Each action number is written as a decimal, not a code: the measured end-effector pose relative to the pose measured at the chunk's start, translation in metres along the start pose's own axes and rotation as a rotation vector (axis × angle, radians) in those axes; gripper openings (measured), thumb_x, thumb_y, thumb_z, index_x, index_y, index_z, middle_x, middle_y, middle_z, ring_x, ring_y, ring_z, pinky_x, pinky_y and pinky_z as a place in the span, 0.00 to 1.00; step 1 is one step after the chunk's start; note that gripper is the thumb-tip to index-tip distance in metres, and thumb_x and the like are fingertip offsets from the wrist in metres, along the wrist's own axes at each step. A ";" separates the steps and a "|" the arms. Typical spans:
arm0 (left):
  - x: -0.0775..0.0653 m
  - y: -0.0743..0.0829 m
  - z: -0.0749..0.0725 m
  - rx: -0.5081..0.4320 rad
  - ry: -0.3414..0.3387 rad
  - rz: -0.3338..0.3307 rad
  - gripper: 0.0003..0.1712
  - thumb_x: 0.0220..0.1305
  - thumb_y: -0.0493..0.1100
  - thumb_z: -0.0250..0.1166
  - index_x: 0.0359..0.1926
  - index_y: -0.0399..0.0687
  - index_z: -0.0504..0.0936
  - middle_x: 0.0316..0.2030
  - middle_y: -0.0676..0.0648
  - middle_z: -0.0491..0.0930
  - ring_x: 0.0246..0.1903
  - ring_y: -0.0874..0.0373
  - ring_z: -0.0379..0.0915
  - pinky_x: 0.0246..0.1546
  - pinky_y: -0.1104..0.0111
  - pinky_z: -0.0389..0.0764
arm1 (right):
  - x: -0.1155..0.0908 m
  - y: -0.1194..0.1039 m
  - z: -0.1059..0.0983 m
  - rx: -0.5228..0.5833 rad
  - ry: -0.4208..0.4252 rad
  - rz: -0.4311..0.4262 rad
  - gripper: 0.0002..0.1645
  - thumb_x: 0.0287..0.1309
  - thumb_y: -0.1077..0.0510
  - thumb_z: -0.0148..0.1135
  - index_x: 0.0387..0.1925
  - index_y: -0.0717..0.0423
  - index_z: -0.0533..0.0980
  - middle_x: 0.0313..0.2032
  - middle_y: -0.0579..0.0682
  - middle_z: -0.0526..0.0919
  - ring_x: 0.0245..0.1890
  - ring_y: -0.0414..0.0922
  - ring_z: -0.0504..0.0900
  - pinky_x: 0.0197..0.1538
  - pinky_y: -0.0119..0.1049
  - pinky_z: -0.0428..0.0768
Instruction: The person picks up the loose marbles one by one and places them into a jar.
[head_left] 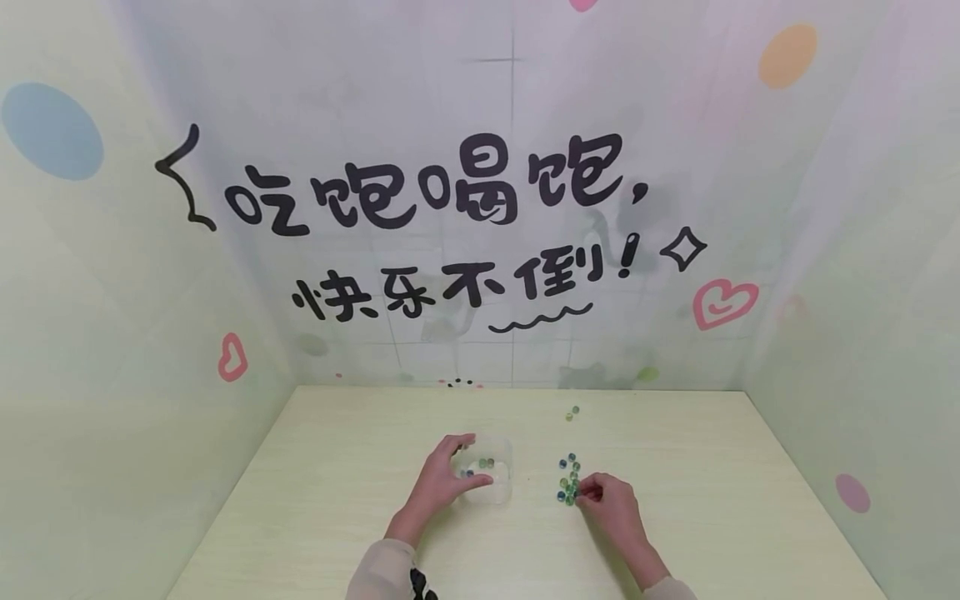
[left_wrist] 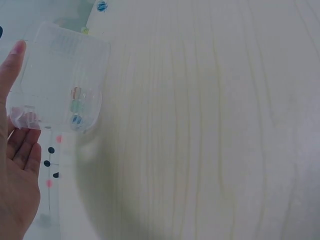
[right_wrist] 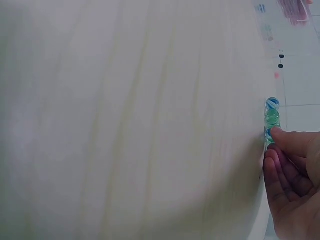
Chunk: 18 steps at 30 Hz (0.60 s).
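A clear plastic container [head_left: 502,492] stands on the table with several glass marbles [head_left: 486,462] inside. My left hand [head_left: 438,480] grips its left side, the thumb at the near side and the fingers around the far side. To the container's right lies a loose cluster of blue, green and yellowish marbles [head_left: 572,467]. My right hand [head_left: 618,505] is at the near right edge of this cluster. In the right wrist view its thumb and fingers pinch a bluish-green marble [right_wrist: 270,133], mostly covered by the fingertips. More marbles [right_wrist: 272,116] sit just beyond it.
Two more marbles [head_left: 572,413] lie farther back, near the table's rear edge. The pale wood-grain table [head_left: 337,450] is walled at the back and both sides by printed sheets [head_left: 480,358]. A small gap separates the container from the cluster.
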<state>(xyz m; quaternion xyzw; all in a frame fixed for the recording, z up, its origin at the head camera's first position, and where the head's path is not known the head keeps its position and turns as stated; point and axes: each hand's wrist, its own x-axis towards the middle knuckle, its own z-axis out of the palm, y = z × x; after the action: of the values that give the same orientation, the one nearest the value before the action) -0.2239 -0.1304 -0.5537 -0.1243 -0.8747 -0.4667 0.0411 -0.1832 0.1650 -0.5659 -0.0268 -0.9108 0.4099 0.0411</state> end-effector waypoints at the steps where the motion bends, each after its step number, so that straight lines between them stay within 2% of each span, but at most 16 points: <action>1: 0.000 0.000 0.000 0.001 0.001 0.001 0.45 0.47 0.55 0.80 0.64 0.43 0.74 0.59 0.43 0.78 0.63 0.43 0.72 0.64 0.48 0.75 | 0.000 0.000 0.000 -0.006 0.000 -0.003 0.08 0.49 0.69 0.72 0.32 0.59 0.83 0.28 0.47 0.83 0.29 0.38 0.77 0.30 0.25 0.76; 18: 0.000 -0.001 0.000 0.013 -0.003 0.005 0.45 0.47 0.54 0.80 0.64 0.42 0.74 0.59 0.42 0.77 0.62 0.43 0.72 0.64 0.47 0.75 | 0.000 -0.001 0.000 -0.033 0.012 -0.003 0.08 0.49 0.69 0.72 0.30 0.57 0.83 0.27 0.46 0.84 0.28 0.37 0.77 0.29 0.25 0.76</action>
<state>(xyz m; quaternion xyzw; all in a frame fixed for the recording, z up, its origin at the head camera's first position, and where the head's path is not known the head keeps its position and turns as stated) -0.2245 -0.1308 -0.5540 -0.1270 -0.8774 -0.4608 0.0419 -0.1828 0.1640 -0.5653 -0.0284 -0.9172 0.3946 0.0467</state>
